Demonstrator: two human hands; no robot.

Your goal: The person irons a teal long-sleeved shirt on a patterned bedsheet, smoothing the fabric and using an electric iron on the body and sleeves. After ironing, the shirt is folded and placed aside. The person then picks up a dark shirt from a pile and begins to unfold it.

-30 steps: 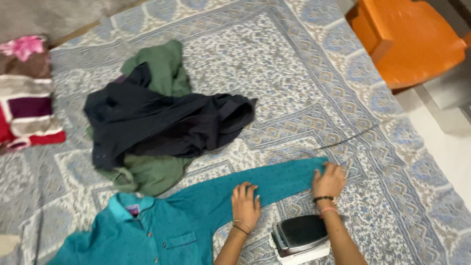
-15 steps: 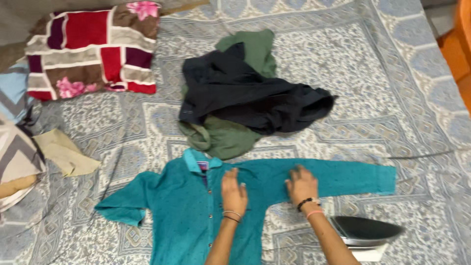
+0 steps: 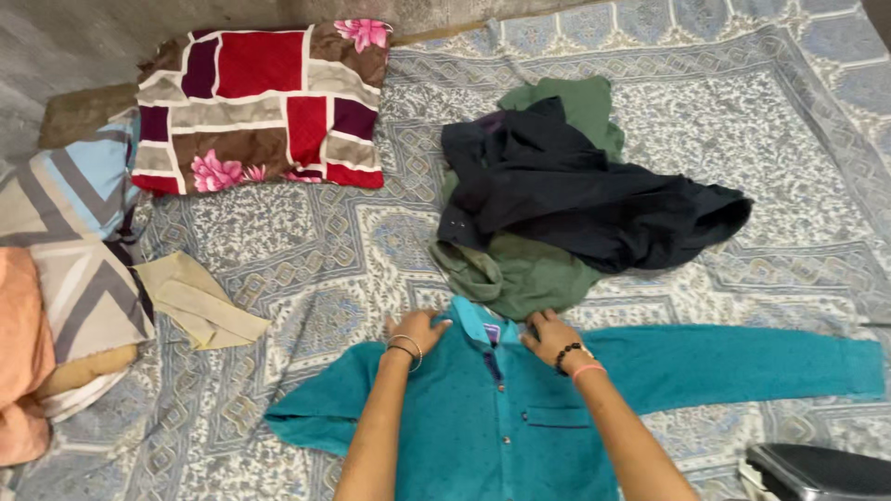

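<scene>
You've got the teal shirt [image 3: 483, 417] flat on the bed [image 3: 306, 241], front up. Left hand [image 3: 415, 331] and right hand [image 3: 549, 334] both rest spread at the collar [image 3: 478, 320]. Looks like the smoothing stage; shoulders likely need flattening next, gently.

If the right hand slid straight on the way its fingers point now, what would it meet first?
The right hand lies on the teal shirt at the collar, fingers pointing up and away. Straight ahead it would probably first meet the green garment, which lies just beyond the collar under the dark garment.
</scene>
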